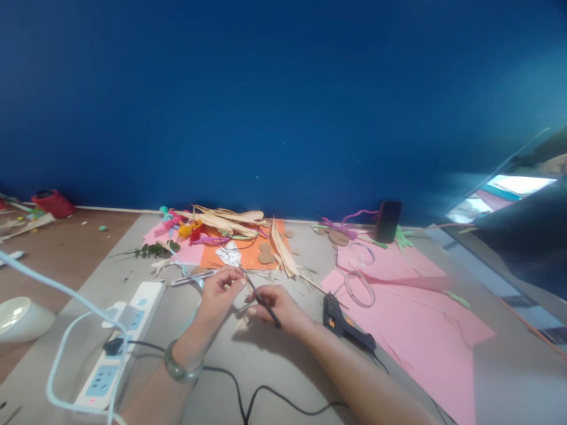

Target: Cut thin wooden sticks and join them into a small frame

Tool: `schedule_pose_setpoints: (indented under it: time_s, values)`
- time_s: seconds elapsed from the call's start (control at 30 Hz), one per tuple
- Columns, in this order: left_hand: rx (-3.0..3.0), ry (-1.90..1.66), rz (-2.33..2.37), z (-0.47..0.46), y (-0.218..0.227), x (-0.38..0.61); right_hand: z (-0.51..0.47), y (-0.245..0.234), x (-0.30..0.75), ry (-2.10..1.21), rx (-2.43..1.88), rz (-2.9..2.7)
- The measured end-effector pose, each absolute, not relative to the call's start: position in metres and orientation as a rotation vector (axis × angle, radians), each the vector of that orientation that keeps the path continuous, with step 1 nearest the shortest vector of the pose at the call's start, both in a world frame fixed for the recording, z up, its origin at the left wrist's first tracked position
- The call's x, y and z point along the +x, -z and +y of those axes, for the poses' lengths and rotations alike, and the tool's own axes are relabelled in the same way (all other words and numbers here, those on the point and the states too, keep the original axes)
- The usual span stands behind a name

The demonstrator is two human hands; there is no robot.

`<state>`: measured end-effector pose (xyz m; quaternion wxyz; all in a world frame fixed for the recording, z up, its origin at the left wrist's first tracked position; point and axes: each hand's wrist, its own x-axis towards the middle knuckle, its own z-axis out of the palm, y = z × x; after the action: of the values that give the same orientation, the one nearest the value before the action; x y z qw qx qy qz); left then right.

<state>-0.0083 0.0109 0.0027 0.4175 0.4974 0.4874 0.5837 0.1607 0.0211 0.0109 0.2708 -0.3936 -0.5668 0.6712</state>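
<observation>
My left hand point(220, 290), with a green bangle on its wrist, pinches a thin pale straw strip point(243, 307) over the grey table point(266, 378). My right hand point(280, 308) is closed round a thin dark stick-like tool point(261, 298) that slants up and left towards the left fingers. The two hands nearly touch. A black glue gun point(343, 323) lies just right of my right hand, its cord running back under my arms.
A white power strip point(121, 339) with a plugged cable lies at left. Pink paper sheets point(411, 319) cover the right. Orange paper point(248, 251), straw strips, cardboard discs and pipe cleaners lie behind the hands. A dark phone point(388, 221) leans on the blue wall.
</observation>
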Motion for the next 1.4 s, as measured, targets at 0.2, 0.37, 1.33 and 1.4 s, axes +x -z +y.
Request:
schedule_pose_setpoints:
  time_s: [0.2, 0.37, 1.33, 1.4]
  values:
    - [1.259, -1.470, 1.228, 0.0108, -0.0014, -0.0087, 0.0215, -0.0099, 0.1614, -1.800, -1.071, -1.550]
    - [1.262, -1.470, 1.239, 0.0102, -0.0022, -0.0090, 0.0218, -0.0123, 0.1623, -1.791, -1.060, -1.580]
    - [1.309, -1.397, 1.195, 0.0078, -0.0053, -0.0078, 0.0244, -0.0132, 0.1654, -1.849, -1.042, -1.610]
    - [1.308, -1.399, 1.196, 0.0081, -0.0053, -0.0077, 0.0248, -0.0134, 0.1654, -1.855, -1.051, -1.607]
